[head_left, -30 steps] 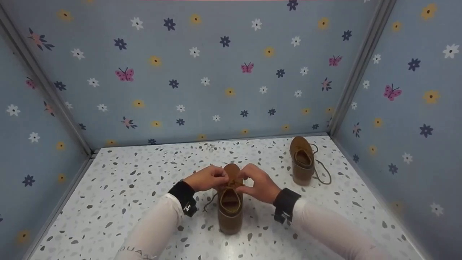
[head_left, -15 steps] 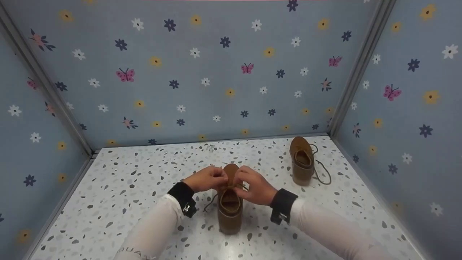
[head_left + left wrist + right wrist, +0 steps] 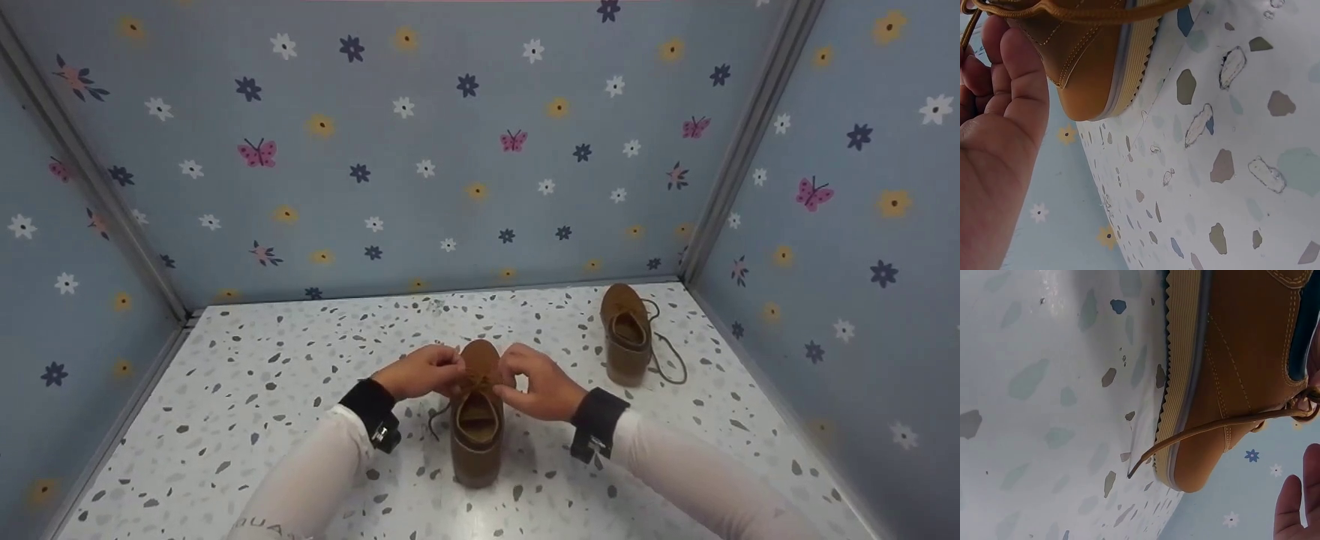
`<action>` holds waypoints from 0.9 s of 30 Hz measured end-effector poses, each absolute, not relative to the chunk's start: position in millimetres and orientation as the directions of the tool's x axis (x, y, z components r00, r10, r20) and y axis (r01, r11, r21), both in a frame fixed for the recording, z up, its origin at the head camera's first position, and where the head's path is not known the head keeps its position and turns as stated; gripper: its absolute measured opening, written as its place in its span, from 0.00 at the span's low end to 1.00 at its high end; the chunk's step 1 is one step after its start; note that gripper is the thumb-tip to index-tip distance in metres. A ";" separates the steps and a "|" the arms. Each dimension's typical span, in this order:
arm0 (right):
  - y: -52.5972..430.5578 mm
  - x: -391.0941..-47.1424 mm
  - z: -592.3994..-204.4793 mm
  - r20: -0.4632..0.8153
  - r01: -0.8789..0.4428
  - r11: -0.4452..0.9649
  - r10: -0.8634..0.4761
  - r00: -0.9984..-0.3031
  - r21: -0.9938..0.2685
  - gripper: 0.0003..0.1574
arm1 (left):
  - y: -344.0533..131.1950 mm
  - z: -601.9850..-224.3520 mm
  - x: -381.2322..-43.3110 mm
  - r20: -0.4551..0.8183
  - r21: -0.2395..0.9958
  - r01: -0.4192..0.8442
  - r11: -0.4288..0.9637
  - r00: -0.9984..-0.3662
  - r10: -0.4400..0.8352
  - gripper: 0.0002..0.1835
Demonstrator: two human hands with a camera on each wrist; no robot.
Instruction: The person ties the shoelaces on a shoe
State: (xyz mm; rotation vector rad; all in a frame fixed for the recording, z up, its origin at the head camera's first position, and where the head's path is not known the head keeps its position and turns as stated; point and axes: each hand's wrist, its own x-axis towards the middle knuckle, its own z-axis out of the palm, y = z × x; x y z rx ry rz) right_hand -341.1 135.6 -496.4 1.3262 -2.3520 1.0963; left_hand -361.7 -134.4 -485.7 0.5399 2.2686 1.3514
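A tan lace-up shoe point(image 3: 477, 450) stands in front of me with its toe pointing away. My left hand point(image 3: 424, 373) is at the left of its lacing and pinches the shoelace point(image 3: 972, 25) between thumb and finger. On the opposite side my right hand point(image 3: 546, 384) curls its index finger and thumb at the lace near the knot point(image 3: 1306, 405); the exact contact is partly hidden. In the right wrist view its other fingers point(image 3: 1289, 506) stand away from the shoe. One loose lace end point(image 3: 1185, 435) hangs across the shoe's side.
A second tan shoe point(image 3: 627, 337) stands at the back right, its long lace point(image 3: 671, 356) trailing on the speckled white surface point(image 3: 300, 337). Blue flowered panels point(image 3: 450, 150) enclose the back and both sides.
Half a second ago my right hand was closer in over the lacing; now it has drawn back to the right. My left hand has shifted slightly left, so the hands are farther apart.
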 end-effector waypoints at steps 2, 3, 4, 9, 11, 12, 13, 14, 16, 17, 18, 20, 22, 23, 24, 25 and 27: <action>137.6 -341.6 -496.6 0.508 -0.803 0.331 -0.639 -0.577 -0.496 0.15 | -136.7 -485.4 -360.8 -0.172 0.881 0.112 0.459 -0.829 0.533 0.10; 138.5 -341.9 -496.5 0.507 -0.801 0.336 -0.637 -0.581 -0.495 0.15 | -138.0 -485.1 -360.1 -0.170 0.877 0.120 0.466 -0.829 0.533 0.11; 139.5 -342.4 -496.6 0.511 -0.801 0.341 -0.631 -0.583 -0.493 0.15 | -139.4 -484.7 -359.5 -0.166 0.872 0.128 0.473 -0.831 0.532 0.12; 144.3 -344.3 -496.7 0.530 -0.795 0.382 -0.598 -0.601 -0.471 0.14 | -145.7 -482.8 -356.7 -0.143 0.857 0.161 0.490 -0.839 0.525 0.15; 146.0 -344.3 -497.2 0.528 -0.785 0.414 -0.583 -0.618 -0.461 0.14 | -147.7 -483.3 -355.9 -0.133 0.852 0.169 0.495 -0.845 0.517 0.13; 146.5 -343.9 -497.4 0.527 -0.779 0.434 -0.574 -0.627 -0.453 0.14 | -148.5 -483.8 -355.5 -0.129 0.852 0.171 0.495 -0.848 0.514 0.13; 147.1 -343.3 -496.9 0.527 -0.772 0.455 -0.564 -0.636 -0.444 0.14 | -148.9 -484.0 -355.2 -0.124 0.851 0.174 0.495 -0.850 0.512 0.12; 147.5 -342.7 -496.7 0.528 -0.763 0.479 -0.551 -0.646 -0.434 0.14 | -149.2 -484.2 -354.9 -0.121 0.852 0.174 0.494 -0.852 0.509 0.11; 148.1 -341.6 -496.7 0.538 -0.747 0.526 -0.523 -0.661 -0.407 0.13 | -149.4 -485.2 -354.6 -0.108 0.856 0.177 0.486 -0.858 0.503 0.10; 148.1 -340.9 -496.5 0.545 -0.738 0.549 -0.508 -0.667 -0.392 0.13 | -149.5 -485.9 -354.6 -0.099 0.860 0.178 0.479 -0.862 0.498 0.09; 148.0 -340.4 -496.8 0.554 -0.732 0.569 -0.496 -0.669 -0.374 0.13 | -149.5 -486.5 -354.5 -0.087 0.863 0.181 0.471 -0.866 0.492 0.09; 148.3 -339.4 -498.8 0.569 -0.718 0.605 -0.475 -0.672 -0.343 0.13 | -149.3 -488.3 -354.2 -0.061 0.871 0.186 0.456 -0.878 0.474 0.06; 148.6 -338.2 -500.9 0.577 -0.709 0.632 -0.467 -0.670 -0.312 0.13 | -149.3 -489.5 -353.7 -0.035 0.879 0.189 0.438 -0.890 0.454 0.04; 148.9 -337.7 -502.1 0.583 -0.707 0.643 -0.466 -0.666 -0.295 0.13 | -149.4 -489.8 -353.2 -0.022 0.882 0.192 0.430 -0.895 0.445 0.03; 149.3 -337.2 -503.2 0.587 -0.705 0.651 -0.465 -0.663 -0.281 0.13 | -149.5 -489.9 -352.6 -0.009 0.885 0.197 0.423 -0.899 0.438 0.03; 149.7 -336.7 -504.3 0.591 -0.704 0.657 -0.464 -0.660 -0.270 0.12 | -149.7 -489.9 -351.9 0.001 0.886 0.201 0.417 -0.901 0.433 0.04; 150.3 -335.6 -505.6 0.599 -0.700 0.668 -0.461 -0.655 -0.252 0.11 | -149.9 -489.3 -350.4 0.016 0.888 0.209 0.409 -0.905 0.426 0.04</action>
